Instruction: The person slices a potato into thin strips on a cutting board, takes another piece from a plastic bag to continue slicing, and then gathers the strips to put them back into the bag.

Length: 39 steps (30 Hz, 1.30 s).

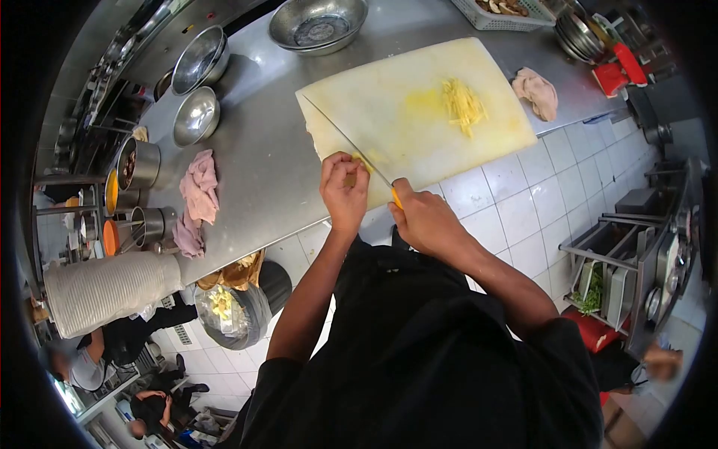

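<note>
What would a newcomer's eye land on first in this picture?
Probably the heap of bright yellow strips on the large white cutting board, right of its middle. Next, the orange-handled knife in the right hand, its long blade slanting over the board's left side.

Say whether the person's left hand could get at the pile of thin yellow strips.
Probably not directly: the orange-handled steel knife, gripped by the right hand, slants between the left hand and the pile; going over it looks possible.
</note>
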Motion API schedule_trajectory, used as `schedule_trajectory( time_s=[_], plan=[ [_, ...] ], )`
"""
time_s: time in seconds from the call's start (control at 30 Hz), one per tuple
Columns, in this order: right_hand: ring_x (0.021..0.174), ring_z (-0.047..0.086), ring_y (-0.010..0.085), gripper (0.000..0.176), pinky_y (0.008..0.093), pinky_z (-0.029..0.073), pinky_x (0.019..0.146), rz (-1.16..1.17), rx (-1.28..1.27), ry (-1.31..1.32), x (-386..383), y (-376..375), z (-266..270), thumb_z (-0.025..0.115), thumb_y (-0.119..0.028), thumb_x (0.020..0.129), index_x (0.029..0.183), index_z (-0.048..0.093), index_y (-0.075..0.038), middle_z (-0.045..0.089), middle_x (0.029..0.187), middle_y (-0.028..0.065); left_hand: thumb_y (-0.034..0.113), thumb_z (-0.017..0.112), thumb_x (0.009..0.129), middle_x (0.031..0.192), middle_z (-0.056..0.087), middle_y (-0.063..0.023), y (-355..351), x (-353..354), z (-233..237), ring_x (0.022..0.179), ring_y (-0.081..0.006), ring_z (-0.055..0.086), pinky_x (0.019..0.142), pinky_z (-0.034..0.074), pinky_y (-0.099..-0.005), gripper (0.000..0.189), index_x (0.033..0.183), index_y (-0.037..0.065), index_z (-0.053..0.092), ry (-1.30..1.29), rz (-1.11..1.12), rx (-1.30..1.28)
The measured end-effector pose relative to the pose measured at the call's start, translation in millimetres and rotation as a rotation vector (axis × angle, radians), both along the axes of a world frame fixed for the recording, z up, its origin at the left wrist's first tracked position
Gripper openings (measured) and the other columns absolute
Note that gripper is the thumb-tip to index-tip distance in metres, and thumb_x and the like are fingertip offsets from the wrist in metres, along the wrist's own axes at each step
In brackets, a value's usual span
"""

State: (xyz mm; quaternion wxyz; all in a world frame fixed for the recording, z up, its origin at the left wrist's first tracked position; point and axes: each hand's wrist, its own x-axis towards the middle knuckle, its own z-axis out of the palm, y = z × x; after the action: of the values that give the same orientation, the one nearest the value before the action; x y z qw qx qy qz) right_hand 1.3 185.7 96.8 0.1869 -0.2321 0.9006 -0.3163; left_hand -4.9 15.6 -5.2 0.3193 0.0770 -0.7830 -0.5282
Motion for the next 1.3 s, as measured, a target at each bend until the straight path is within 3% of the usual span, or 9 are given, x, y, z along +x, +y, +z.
schedule_trajectory(
  time_s=[0.17,0.57,0.67,0.97,1.07,1.17,1.3],
  plan=[
    [0.077,0.065,0.0516,0.025,0.0607,0.05,0.071,0.004,0.023,-0.005,0,-1,-4,0.058,-0.015,0.101,0.109,0.044,0.004,0.067,0.076,0.0299,-0.005,0.072,0.087,0.106,0.064,-0.0119,-3,-1,-5,0.083,-0.0205,0.068,0.074,0.057,-0.0303,0.006,0.088,-0.005,0.067,0.035,0.012,-0.071],
    [0.078,0.066,0.0517,0.025,0.0601,0.05,0.073,0.006,0.078,-0.06,-2,-2,2,0.057,-0.016,0.101,0.109,0.045,0.004,0.067,0.076,0.0303,-0.005,0.073,0.086,0.105,0.064,-0.0123,1,0,-1,0.082,-0.0209,0.068,0.073,0.057,-0.0313,0.008,0.088,-0.004,0.066,-0.017,-0.003,0.042],
    [0.081,0.066,0.0516,0.024,0.06,0.051,0.075,0.016,0.097,-0.075,-5,-5,7,0.057,-0.015,0.101,0.109,0.045,0.004,0.067,0.079,0.0307,-0.005,0.074,0.086,0.104,0.064,-0.0123,-1,-1,0,0.081,-0.0212,0.068,0.073,0.056,-0.0317,0.008,0.088,-0.004,0.066,0.034,0.013,-0.043],
    [0.087,0.068,0.0522,0.019,0.0605,0.051,0.082,0.016,0.11,-0.123,-17,-16,-12,0.049,-0.006,0.094,0.11,0.048,0.005,0.069,0.086,0.0329,-0.006,0.074,0.085,0.105,0.065,-0.0121,-2,-2,-4,0.083,-0.0213,0.068,0.076,0.056,-0.032,0.008,0.089,-0.003,0.067,0.036,0.013,-0.039],
    [0.087,0.068,0.052,0.02,0.0602,0.052,0.083,0.012,0.119,-0.091,-25,-22,-28,0.051,-0.007,0.094,0.11,0.048,0.005,0.069,0.086,0.0328,-0.006,0.074,0.084,0.105,0.065,-0.0115,-5,-1,-3,0.081,-0.0205,0.068,0.076,0.055,-0.0316,0.009,0.09,-0.003,0.068,0.044,0.013,-0.157],
    [0.088,0.068,0.0515,0.024,0.0597,0.052,0.084,0.019,0.107,-0.105,-27,-18,-25,0.054,-0.012,0.096,0.112,0.048,0.005,0.069,0.086,0.0326,-0.004,0.073,0.089,0.107,0.065,-0.0123,0,2,2,0.092,-0.0181,0.066,0.08,0.056,-0.0308,0.004,0.092,-0.005,0.07,-0.038,0.0,-0.017],
    [0.088,0.068,0.0514,0.028,0.0594,0.052,0.083,-0.001,0.082,-0.088,-25,-10,-18,0.057,-0.017,0.099,0.114,0.048,0.005,0.069,0.086,0.0318,-0.005,0.072,0.089,0.107,0.065,-0.0121,0,2,2,0.09,-0.0179,0.067,0.079,0.057,-0.0299,0.003,0.092,-0.006,0.07,-0.027,-0.004,-0.005]
  ],
)
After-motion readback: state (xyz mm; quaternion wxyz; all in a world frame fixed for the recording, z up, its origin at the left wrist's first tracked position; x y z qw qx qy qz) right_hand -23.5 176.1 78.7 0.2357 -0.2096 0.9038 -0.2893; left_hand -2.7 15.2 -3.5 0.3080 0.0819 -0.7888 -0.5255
